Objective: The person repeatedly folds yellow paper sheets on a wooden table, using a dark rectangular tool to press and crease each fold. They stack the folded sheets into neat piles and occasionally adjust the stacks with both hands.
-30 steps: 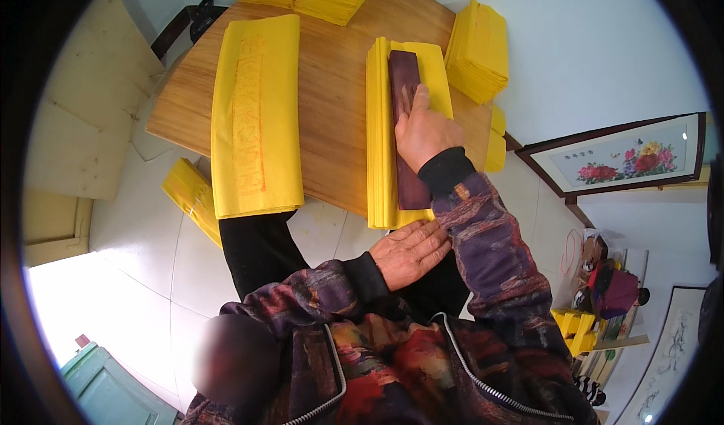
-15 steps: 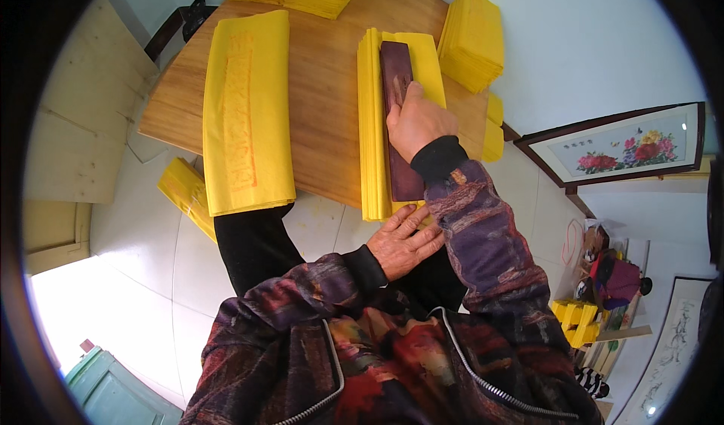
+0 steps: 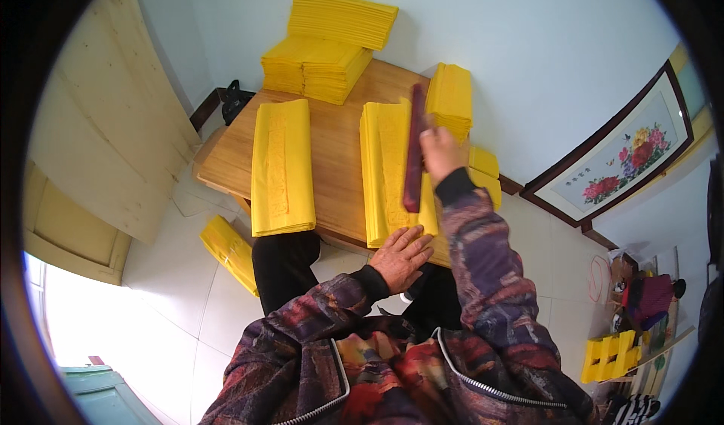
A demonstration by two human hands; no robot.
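My right hand [image 3: 443,153] grips a long, dark red-brown stamp block [image 3: 415,150]. The block is turned on its side over the right part of a folded yellow paper stack [image 3: 388,176]; its lower face is turned from view. A faint orange printed strip runs down the stack's top sheet beside it. At the stack's near edge, my left hand [image 3: 402,259] lies flat with fingers stretched out, fingertips on the paper. To the left, another yellow paper bundle [image 3: 283,165] bears an orange-red printed strip and hangs over the table's front edge.
Both bundles rest on a wooden table [image 3: 335,146]. Tall yellow paper piles [image 3: 317,67] stand at its back, and another pile [image 3: 450,97] at the back right. A wrapped yellow packet [image 3: 230,251] lies on the floor at left. A framed flower picture [image 3: 622,153] leans by the right wall.
My right hand has raised the stamp block off the paper and tipped it, baring a printed strip. My left hand stays at the stack's near edge. The view has tilted up, showing more paper piles.
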